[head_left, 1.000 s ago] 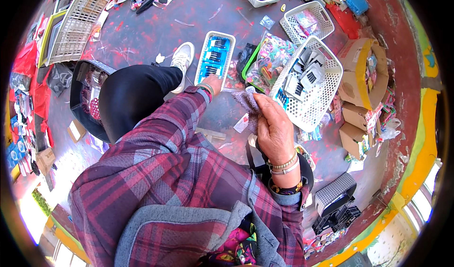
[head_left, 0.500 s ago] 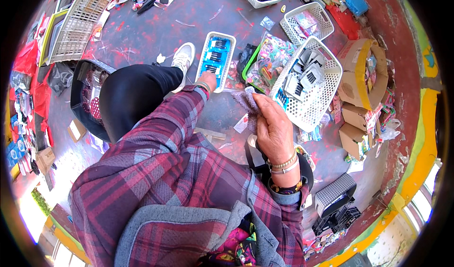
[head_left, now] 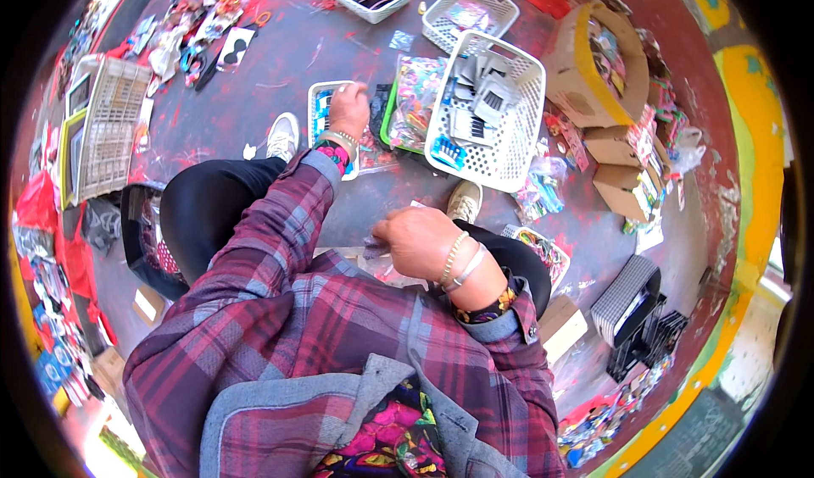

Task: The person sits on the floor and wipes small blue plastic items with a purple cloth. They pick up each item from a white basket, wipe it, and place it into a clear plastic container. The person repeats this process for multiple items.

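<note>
My left hand (head_left: 348,110) is over the narrow white plastic tray (head_left: 354,173), its fingers curled downward. What they hold, if anything, is hidden. Blue cards (head_left: 323,105) with dark pieces on them lie in the tray. Close in front of my body, my right hand (head_left: 417,242) is closed with its back upward. A bit of greyish-purple cloth (head_left: 373,246) shows at its fingertips; most of the cloth is hidden.
Right of the tray sit a green-edged container (head_left: 390,122) of colourful packets and a large white basket (head_left: 517,152) holding grey cards. Farther right stands an open cardboard box (head_left: 585,71). A black bin (head_left: 136,232) is beside my left knee.
The whole view has shifted. My right hand has come in toward my body and turned its back upward, hiding most of the cloth. My left hand now covers more of the tray.
</note>
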{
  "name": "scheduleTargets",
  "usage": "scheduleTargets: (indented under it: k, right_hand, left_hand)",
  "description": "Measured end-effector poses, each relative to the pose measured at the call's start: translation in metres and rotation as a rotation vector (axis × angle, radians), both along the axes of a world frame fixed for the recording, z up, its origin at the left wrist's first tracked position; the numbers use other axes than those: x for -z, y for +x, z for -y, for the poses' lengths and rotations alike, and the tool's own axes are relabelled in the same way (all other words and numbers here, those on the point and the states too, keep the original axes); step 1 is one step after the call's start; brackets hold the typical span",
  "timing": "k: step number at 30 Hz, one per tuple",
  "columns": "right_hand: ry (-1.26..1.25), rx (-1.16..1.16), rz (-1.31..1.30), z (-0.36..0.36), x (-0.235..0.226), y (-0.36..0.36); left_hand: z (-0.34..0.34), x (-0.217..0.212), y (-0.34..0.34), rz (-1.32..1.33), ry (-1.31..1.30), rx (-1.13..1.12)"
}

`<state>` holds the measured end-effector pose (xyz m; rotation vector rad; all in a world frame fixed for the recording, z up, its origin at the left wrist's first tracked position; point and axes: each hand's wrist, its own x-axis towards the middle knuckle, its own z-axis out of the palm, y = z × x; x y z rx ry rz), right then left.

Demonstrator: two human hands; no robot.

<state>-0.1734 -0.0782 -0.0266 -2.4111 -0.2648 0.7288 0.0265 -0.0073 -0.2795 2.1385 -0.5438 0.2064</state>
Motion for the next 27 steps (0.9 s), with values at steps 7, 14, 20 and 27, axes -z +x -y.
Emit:
scheduleTargets:
  k: [7, 14, 20, 27]
  right_hand:
    - [-0.024, 0.010, 0.048, 0.005, -0.006, -0.015]
    - [-0.027, 0.091, 0.048, 0.007, -0.005, -0.018]
    - [-0.130, 0.058, -0.040, 0.014, -0.018, -0.019]
    - [-0.102, 0.057, 0.019, 0.009, -0.007, -0.018]
  left_hand:
    - [0.099, -0.138, -0.044, -0.104, 0.388, 0.929]
    - [0.154, -0.159, -0.101, -0.167, 1.194, 1.105]
    - [0.160, -0.135, -0.108, -0.260, 1.305, 1.038]
    - [0.153, -0.156, -0.068, -0.677, 1.040, 0.998]
